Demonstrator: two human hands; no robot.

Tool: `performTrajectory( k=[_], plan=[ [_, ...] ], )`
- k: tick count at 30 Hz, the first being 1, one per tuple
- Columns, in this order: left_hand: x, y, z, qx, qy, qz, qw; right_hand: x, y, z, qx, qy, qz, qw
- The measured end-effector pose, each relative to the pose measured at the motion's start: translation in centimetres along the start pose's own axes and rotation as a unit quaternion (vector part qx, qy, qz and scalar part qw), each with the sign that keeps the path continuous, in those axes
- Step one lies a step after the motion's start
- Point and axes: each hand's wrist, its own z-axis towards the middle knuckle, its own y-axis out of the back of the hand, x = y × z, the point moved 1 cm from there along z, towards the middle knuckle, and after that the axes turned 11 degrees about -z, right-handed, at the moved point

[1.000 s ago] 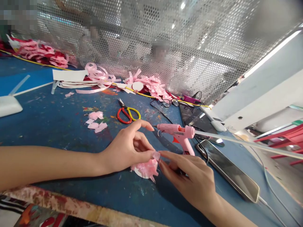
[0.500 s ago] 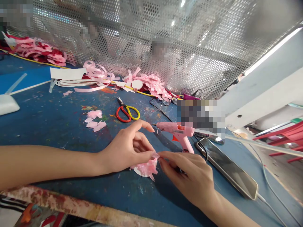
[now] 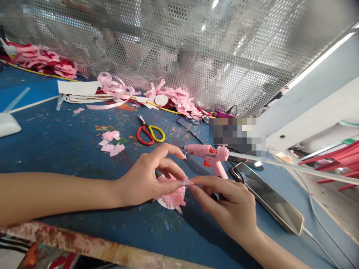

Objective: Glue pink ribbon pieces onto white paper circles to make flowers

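Step in hand: the person is fitting a small pink paper piece [image 3: 187,182] onto a pink paper flower [image 3: 171,195] that is lying on the blue table [image 3: 56,149]; by my judgement this is the placing stage, with the piece not yet seated.
Left hand: the left hand [image 3: 148,177] is pinching the small piece between thumb and middle fingertip, with the forefinger arching clear above; the hand is resting over the flower's left side.
Right hand: the right hand [image 3: 228,207] is meeting the same piece from the other side, forefinger and thumb closed to a fine pinch on its right edge; nothing else is in this hand.
Work piece: the flower is sitting on a white round backing, directly beneath the two sets of fingertips and partly hidden by the left palm.
Tools near: a pink glue gun [image 3: 209,154] is standing just behind the hands, nozzle pointing left; red-and-yellow scissors [image 3: 147,133] are lying further back; a phone [image 3: 270,200] is lying beside the right wrist with a cable running off it.
Surroundings: loose pink scraps [image 3: 110,142] are lying left of the scissors, and more pink ribbon and cuttings are heaped along the perforated metal screen [image 3: 179,45].
Next move, judged: the piece needs lowering squarely onto the flower and gentle pressing, with fingertips kept off any glue.
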Motion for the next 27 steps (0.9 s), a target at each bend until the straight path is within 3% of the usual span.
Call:
performTrajectory(
  k=[13, 27],
  plan=[
    [-0.01, 0.1, -0.26, -0.002, -0.034, 0.036, 0.999, -0.08, 0.05, -0.07, -0.012, 0.043, 0.003, 0.999],
    [0.56, -0.1, -0.54, 0.028, -0.159, 0.138, 0.977, 0.1, -0.08, -0.18, 0.01, 0.056, -0.011, 0.998]
  ],
)
